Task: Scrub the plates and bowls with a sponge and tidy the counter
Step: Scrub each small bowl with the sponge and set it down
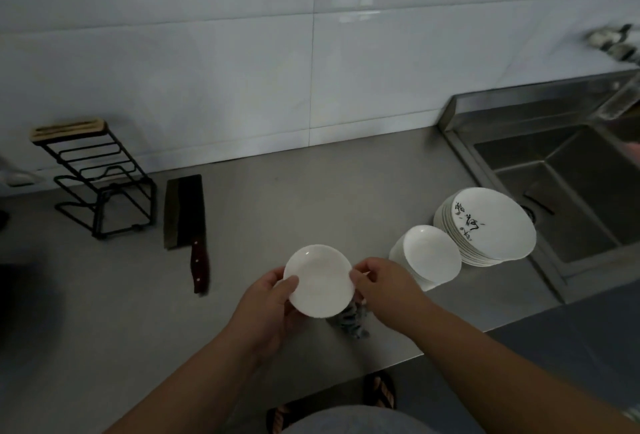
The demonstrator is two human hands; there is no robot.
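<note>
A small white plate (319, 280) is held above the counter's front edge. My left hand (268, 309) grips its left rim with the thumb on top. My right hand (382, 283) pinches its right rim. A grey cloth or scrubber (351, 321) hangs below the plate by my right hand; which hand holds it cannot be told. To the right stands a stack of small white plates (431, 255) and a taller stack of larger white plates (491, 224) with black writing on the top one.
A cleaver (188, 222) with a dark red handle lies on the steel counter (294, 198), left of centre. A black wire rack (100, 184) stands further left by the tiled wall. The steel sink (568, 188) is at the right.
</note>
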